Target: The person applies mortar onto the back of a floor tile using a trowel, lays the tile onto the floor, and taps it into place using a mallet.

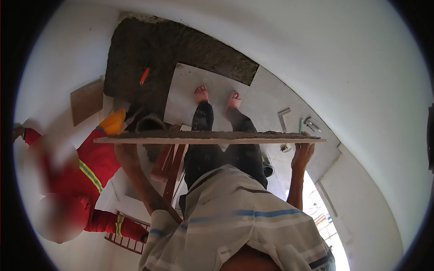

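Large flat tile held up in front of the body, seen nearly edge-on, spanning from one hand to the other; its far face carries a layer of grey-brown mortar, rough along the top. Left hand is at the tile's left end, fingers clamped on it, though most of them are hidden behind the edge. Right hand is at the right end, fingers clamped over the edge, fingertips showing on the mortared side. Below the tile: the wearer's legs in dark trousers, feet in pink sandals on a pale floor tile. Beyond and left of that tile lies a dark mortar bed, an orange-red tool resting on it. Floor at right: metal square, a green tool near the wall, and a tape measure just below the held tile's line. A dark bucket stands beside the wearer's leg. At left, a red-brown wooden frame partly covered by the held tile; a brown board leans against the wall. Co-worker in red clothing with reflective bands bends near the wearer's left arm.
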A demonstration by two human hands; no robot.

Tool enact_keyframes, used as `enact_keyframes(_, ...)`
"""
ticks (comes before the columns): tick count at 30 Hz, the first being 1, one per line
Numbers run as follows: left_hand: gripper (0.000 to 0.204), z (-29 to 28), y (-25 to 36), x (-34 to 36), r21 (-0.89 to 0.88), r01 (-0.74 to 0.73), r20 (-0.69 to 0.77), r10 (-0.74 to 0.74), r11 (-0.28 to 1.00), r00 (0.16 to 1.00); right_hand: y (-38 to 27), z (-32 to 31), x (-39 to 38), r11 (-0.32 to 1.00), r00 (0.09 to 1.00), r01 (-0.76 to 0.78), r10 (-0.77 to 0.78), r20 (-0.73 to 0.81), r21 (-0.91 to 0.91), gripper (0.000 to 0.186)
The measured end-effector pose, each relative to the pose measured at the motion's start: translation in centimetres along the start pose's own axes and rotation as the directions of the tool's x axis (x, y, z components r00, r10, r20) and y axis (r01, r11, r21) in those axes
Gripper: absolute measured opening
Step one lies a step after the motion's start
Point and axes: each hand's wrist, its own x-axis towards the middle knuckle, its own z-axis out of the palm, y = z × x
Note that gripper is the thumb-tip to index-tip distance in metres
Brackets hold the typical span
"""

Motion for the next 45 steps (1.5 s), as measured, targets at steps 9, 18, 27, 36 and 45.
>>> enact_keyframes(9, 0.025, -2.6, 5.7, 3.1, -0.134, 0.039, 0.03, -0.035, 0.99, 0.999, -4.7, 5.4, -8.0, 0.952, 0.972, 0.181, -0.211, -0.099, -0.248, 0.059)
enact_keyframes(18, 0.022, -9.2, 11.7, 3.5, -0.203, -0.111, -0.105, 0.091, 0.973, 0.99, -7.4, 15.9, -7.5, 0.882, 0.943, 0.334, -0.317, 0.104, -0.332, 0.063)
enact_keyframes(27, 0.022, -12.8, 12.4, 0.4, -0.17, -0.135, -0.236, 0.093, 0.976, 0.967, -8.6, 22.6, -4.4, 0.883, 0.944, 0.307, -0.233, 0.234, -0.356, 0.058)
enact_keyframes(36, 0.025, -13.9, 13.1, 0.1, -0.213, -0.178, -0.282, 0.114, 0.961, 0.952, -9.2, 24.9, -5.3, 0.881, 0.932, 0.308, -0.203, 0.301, -0.359, 0.058)
enact_keyframes(45, 0.028, -14.0, 8.2, 3.4, -0.254, -0.042, -0.238, -0.02, 0.966, 0.971, -11.2, 22.9, -8.4, 0.858, 0.946, 0.308, -0.23, 0.229, -0.41, 0.054)
